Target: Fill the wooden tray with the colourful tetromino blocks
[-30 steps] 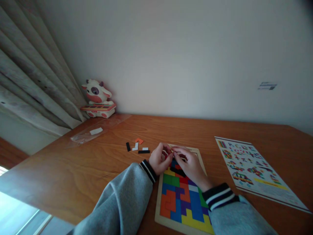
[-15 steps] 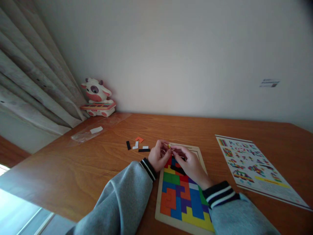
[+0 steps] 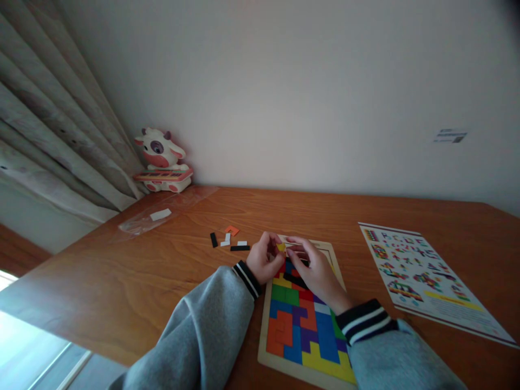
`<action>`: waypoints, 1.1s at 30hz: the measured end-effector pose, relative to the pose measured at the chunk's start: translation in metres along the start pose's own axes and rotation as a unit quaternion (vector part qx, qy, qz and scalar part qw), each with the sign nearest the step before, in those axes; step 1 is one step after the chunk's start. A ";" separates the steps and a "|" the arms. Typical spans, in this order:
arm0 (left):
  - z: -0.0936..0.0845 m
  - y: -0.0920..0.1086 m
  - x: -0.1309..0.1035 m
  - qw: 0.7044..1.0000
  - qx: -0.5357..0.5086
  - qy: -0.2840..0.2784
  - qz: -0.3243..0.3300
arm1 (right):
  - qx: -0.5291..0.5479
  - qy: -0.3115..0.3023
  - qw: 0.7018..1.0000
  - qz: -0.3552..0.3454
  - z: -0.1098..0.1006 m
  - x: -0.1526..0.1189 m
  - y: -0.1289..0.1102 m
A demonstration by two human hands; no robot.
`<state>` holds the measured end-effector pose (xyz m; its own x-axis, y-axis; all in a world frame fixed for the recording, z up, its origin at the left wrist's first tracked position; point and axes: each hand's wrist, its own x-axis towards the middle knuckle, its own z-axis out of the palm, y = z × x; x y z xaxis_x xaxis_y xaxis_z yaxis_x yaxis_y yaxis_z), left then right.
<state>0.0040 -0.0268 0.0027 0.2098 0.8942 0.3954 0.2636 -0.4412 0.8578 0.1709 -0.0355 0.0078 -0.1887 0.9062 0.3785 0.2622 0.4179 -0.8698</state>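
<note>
The counter [image 3: 365,208] is polished wood with a warm grain and a soft sheen. The puzzle tray [image 3: 263,336] looks like pale matt wood, its pieces [image 3: 303,325] smooth and painted. The sheet [image 3: 426,276] is glossy printed paper. A clear plastic bag [image 3: 162,214] glints; the curtain [image 3: 49,135] is matt cloth.

The scene is dimly and softly lit by daylight entering at the lower left, where the window strip [image 3: 36,346] is overexposed. Colours are muted. Wide-angle bending and dark vignetting are seen at the corners.
</note>
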 end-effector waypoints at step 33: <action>-0.019 -0.006 0.004 0.926 0.365 -0.065 0.076 | -0.182 -0.034 0.980 -0.066 -0.002 0.022 0.019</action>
<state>-0.0146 -0.0190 0.0053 0.3956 0.8217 0.4103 0.7778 -0.5373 0.3261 0.1732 -0.0074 0.0006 -0.3022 0.8419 0.4471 0.5504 0.5371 -0.6393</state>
